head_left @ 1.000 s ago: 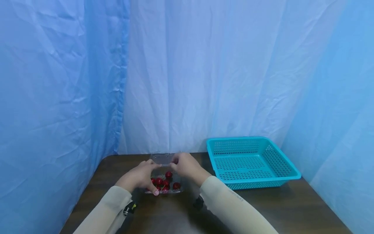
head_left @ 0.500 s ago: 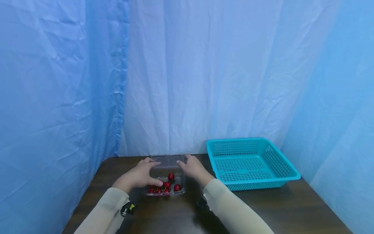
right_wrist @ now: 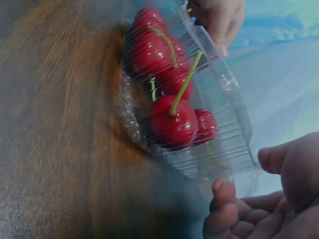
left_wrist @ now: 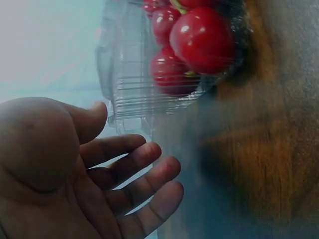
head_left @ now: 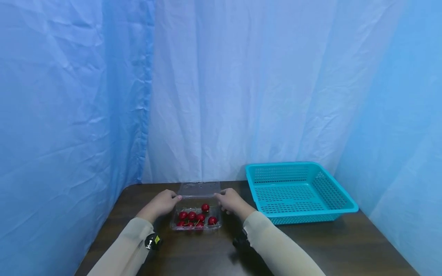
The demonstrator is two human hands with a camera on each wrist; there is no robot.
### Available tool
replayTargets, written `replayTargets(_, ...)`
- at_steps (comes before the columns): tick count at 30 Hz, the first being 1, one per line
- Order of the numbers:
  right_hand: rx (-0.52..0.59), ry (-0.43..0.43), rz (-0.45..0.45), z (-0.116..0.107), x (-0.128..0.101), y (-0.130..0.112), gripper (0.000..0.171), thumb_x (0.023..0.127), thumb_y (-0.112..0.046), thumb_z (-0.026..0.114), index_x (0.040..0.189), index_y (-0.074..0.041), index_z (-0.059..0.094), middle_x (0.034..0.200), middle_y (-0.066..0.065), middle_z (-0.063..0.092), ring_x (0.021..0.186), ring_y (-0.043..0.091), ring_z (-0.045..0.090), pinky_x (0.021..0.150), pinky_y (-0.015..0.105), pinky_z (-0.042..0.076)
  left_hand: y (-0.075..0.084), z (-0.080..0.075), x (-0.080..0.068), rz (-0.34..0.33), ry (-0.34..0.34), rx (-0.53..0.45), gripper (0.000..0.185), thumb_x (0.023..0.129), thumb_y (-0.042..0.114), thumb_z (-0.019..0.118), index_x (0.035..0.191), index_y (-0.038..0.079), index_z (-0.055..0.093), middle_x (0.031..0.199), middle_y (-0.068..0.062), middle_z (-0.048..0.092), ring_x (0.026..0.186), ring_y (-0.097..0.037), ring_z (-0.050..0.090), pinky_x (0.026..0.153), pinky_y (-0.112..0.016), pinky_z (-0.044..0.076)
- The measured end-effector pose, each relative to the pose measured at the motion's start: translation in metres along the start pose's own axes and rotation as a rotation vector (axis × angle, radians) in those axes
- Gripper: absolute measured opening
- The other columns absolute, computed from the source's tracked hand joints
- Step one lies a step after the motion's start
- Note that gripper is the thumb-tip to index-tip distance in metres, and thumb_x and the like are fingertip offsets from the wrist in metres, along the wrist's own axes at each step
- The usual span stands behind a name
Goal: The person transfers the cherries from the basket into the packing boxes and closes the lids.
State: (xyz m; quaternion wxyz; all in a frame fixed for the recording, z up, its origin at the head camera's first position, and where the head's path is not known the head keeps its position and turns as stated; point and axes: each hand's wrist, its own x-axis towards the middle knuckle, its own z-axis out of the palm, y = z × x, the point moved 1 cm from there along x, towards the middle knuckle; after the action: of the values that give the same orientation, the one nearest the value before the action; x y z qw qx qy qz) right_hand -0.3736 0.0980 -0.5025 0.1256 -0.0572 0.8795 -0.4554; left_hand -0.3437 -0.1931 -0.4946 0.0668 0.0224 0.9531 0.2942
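On table, front-left: clear box (head_left: 197, 219) w/ red cherries (head_left: 197, 218), lid (head_left: 200, 189) folded back, away from person.
Left hand (head_left: 165, 202): at box's left far corner; fingers relaxed, slightly apart, clamp nothing.
Right hand (head_left: 230, 200): at right far corner, just beside the rim; fingers loosely curled, hold nothing.
Box axis: long side runs near-to-far; opening faces up.
Doing it well: I think, keep box flat, touch only rim, so cherries don't roll.
Right side: teal basket (head_left: 340, 194), well apart.
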Motion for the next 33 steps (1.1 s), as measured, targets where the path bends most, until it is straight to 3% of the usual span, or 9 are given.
replayTargets(3, 0.011, -0.007, -0.005, -0.0008, 0.0006, 0.0027, 0.061, 0.115, -0.041, 0.067, 0.157, 0.003, 0.061, 0.098, 0.010, 0.074, 0.083, 0.025, 0.071, 0.067, 0.033, 0.062, -0.0008, 0.0030, 0.0034, -0.021, 0.001, -0.048, 0.042, 0.121, 0.028, 0.054, 0.126, -0.006, 0.078, 0.089, -0.012, 0.071, 0.078, -0.026, 0.068, 0.072, -0.045, 0.061)
replayTargets(6, 0.022, -0.010, -0.021, -0.0007, 0.0015, 0.0036, 0.062, 0.115, -0.040, 0.067, 0.158, 0.004, 0.059, 0.097, 0.010, 0.074, 0.080, 0.024, 0.070, 0.065, 0.033, 0.061, -0.0016, 0.0046, 0.0037, -0.053, 0.003, -0.097, 0.040, 0.122, 0.026, 0.053, 0.126, -0.005, 0.077, 0.075, -0.009, 0.059, 0.063, -0.023, 0.058, 0.059, -0.038, 0.054)
replayTargets(11, 0.044, -0.003, -0.042, 0.0007, 0.0030, 0.0033, 0.061, 0.114, -0.035, 0.070, 0.159, 0.005, 0.059, 0.093, 0.010, 0.073, 0.070, 0.021, 0.067, 0.058, 0.029, 0.058, -0.0015, 0.0046, 0.0015, -0.070, 0.016, -0.126, 0.043, 0.121, 0.025, 0.055, 0.143, -0.008, 0.070, 0.090, -0.013, 0.068, 0.072, -0.027, 0.066, 0.062, -0.039, 0.059)
replayTargets(15, 0.075, 0.016, -0.028, 0.0017, 0.0060, 0.0039, 0.059, 0.113, -0.032, 0.073, 0.158, 0.004, 0.060, 0.091, 0.011, 0.075, 0.063, 0.017, 0.064, 0.054, 0.026, 0.056, 0.0000, 0.0041, 0.0010, -0.090, 0.028, -0.128, 0.041, 0.119, 0.026, 0.059, 0.142, -0.007, 0.071, 0.107, -0.016, 0.075, 0.082, -0.027, 0.071, 0.066, -0.040, 0.064)
replayTargets(20, 0.089, 0.050, -0.024, 0.0025, 0.0083, 0.0045, 0.052, 0.112, -0.029, 0.075, 0.151, 0.001, 0.062, 0.089, 0.014, 0.078, 0.055, 0.015, 0.061, 0.050, 0.026, 0.054, 0.0015, 0.0041, 0.0011, -0.110, 0.042, -0.140, 0.039, 0.117, 0.025, 0.064, 0.140, -0.005, 0.073, 0.116, -0.018, 0.077, 0.090, -0.027, 0.074, 0.069, -0.042, 0.067)
replayTargets(26, 0.124, 0.076, -0.071, 0.0012, 0.0065, 0.0038, 0.039, 0.111, -0.022, 0.076, 0.141, -0.002, 0.062, 0.084, 0.012, 0.072, 0.058, 0.020, 0.067, 0.059, 0.033, 0.063, 0.0021, 0.0020, -0.0001, -0.118, 0.056, -0.176, 0.037, 0.115, 0.026, 0.069, 0.138, -0.003, 0.073, 0.109, -0.016, 0.075, 0.089, -0.027, 0.072, 0.068, -0.040, 0.067)
replayTargets(33, 0.162, 0.075, -0.094, -0.0002, 0.0065, 0.0020, 0.030, 0.109, -0.016, 0.077, 0.133, -0.008, 0.061, 0.097, 0.018, 0.075, 0.063, 0.023, 0.072, 0.060, 0.030, 0.065, -0.0021, 0.0038, 0.0011, -0.115, 0.047, -0.262, 0.039, 0.116, 0.024, 0.067, 0.143, -0.004, 0.067, 0.085, -0.013, 0.071, 0.062, -0.024, 0.068, 0.057, -0.036, 0.062)
